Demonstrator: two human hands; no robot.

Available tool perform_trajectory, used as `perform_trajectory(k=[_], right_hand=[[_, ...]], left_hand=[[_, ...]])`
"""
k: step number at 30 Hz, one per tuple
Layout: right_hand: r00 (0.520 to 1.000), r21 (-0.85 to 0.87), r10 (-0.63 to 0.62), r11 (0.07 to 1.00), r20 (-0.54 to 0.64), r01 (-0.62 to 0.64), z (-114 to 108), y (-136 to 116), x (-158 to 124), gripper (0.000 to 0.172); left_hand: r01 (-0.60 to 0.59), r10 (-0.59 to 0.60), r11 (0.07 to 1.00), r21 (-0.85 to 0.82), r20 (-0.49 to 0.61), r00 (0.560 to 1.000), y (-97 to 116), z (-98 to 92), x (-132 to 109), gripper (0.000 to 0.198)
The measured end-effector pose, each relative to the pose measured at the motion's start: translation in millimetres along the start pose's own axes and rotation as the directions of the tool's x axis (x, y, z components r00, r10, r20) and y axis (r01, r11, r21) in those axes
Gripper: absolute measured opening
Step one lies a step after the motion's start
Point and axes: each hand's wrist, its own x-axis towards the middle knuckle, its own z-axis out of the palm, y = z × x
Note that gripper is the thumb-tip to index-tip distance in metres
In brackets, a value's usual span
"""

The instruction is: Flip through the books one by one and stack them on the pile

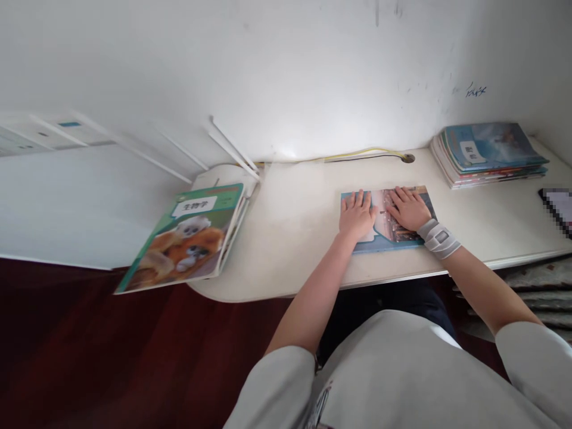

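A person's left hand (pixel 356 217) and right hand (pixel 408 208) lie flat on a book (pixel 386 230) on a white bench (pixel 290 238), each grip spread; stacked books (pixel 500 146) sit at two o'clock from it, a monkey-cover textbook (pixel 183 244) at nine.

Blue-and-brown book (pixel 393 232), white desk (pixel 295 220)
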Motion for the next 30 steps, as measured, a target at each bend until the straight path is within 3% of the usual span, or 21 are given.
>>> perform_trajectory(k=[4,7,11,16,23,30], right_hand=[[0.995,-0.02,0.096,0.995,0.009,-0.096,-5,15,-4,0.061],[0.992,-0.04,0.121,0.992,0.024,-0.12,-13,13,1,0.056],[0.988,-0.026,0.147,0.989,0.047,-0.146,-24,-7,20,0.04],[0.993,0.052,0.116,0.992,0.028,-0.117,-17,-23,29,0.046],[0.999,0.157,0.011,0.988,-0.037,-0.005,-1,-9,23,0.047],[0.993,0.092,0.118,0.989,-0.031,-0.115,-4,21,19,0.044]], left_hand=[[0.081,-0.081,0.997,-0.008,0.013,0.997,-6,-2.0,1,0.06],[0.124,-0.124,0.991,0.052,0.0,0.992,4,-8.0,2,0.059],[0.015,-0.014,0.998,0.06,-0.017,1.0,34,-12.3,7,0.056],[-0.048,0.05,0.998,-0.037,0.08,0.996,54,-1.4,12,0.062],[-0.114,0.116,0.993,-0.033,0.058,0.992,30,0.4,15,0.058],[0.063,-0.062,0.998,-0.01,0.078,0.995,-12,-6.2,25,0.062]])
